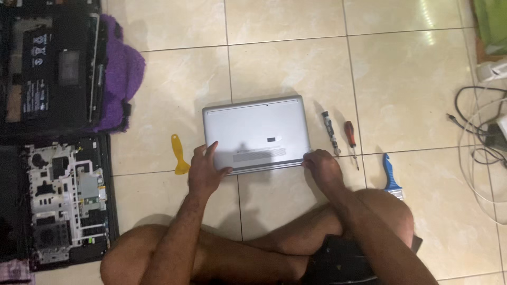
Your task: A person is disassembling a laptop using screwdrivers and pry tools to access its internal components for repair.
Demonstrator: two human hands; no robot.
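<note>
A silver laptop (257,132) lies closed and bottom side up on the tiled floor in front of my crossed legs. My left hand (205,168) rests flat on its near left corner, fingers spread over the base. My right hand (320,162) touches the near right corner with its fingertips at the edge. Neither hand holds a tool.
A yellow pry tool (179,153) lies left of the laptop. A bit driver (330,132), a red screwdriver (350,137) and a blue brush (391,177) lie to the right. Opened black laptop shells (63,200) and a purple cloth (124,68) sit far left. Cables (483,132) trail at right.
</note>
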